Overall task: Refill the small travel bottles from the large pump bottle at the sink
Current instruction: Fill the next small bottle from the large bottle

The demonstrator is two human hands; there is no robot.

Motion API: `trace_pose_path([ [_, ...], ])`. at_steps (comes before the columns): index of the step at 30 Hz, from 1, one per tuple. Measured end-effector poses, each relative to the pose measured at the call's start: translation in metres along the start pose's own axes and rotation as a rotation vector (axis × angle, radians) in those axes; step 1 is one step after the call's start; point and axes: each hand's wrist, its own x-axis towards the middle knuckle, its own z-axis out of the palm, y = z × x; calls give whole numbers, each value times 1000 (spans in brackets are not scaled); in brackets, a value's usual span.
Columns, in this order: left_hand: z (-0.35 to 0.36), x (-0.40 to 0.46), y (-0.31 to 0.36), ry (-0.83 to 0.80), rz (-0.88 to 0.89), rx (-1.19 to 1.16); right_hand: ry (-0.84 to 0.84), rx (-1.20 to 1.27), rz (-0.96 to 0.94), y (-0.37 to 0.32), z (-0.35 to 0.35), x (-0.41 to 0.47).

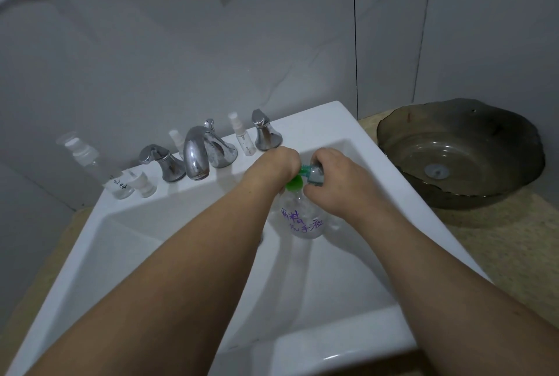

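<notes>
head view: both forearms reach in from the bottom edge over the white sink (378, 139), hands meeting above the basin.
pump bottle: clear pump bottle (302, 220) with purple handwriting, upright inside the basin near the right wall, green pump head (295, 183) on top.
right hand: right hand (335, 185) has its fingers curled round a small travel bottle (316, 174), tipped sideways with its mouth at the green nozzle.
left hand: left hand (276, 164) sits over the pump top; its fingers are hidden behind the hand, so i can't tell if they grip or just press.
step: looks like pumping into the little bottle, my guess.
risk: the mouth is tiny and the bottle's held at a tilt, so a hard pump could shoot liquid past it into the basin, or over the fingers and make it slippery.
further back: faucet (196, 158) with two handles, small spray bottle (242, 133) between the spout and the right handle, more clear bottles (90, 164) at the left on the sink ledge.
far right: dark glass basin (459, 152) on the speckled surface (499, 239).
</notes>
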Motion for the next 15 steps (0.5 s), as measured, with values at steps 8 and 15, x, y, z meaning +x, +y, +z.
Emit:
trace_pose_path([
  [8,-17,-4,-6,-193,-61,-31,39,9,-55,-3,-1,-1],
  [15,-19,-2,-10,-196,-71,-60,51,13,-84,-4,-1,-1],
])
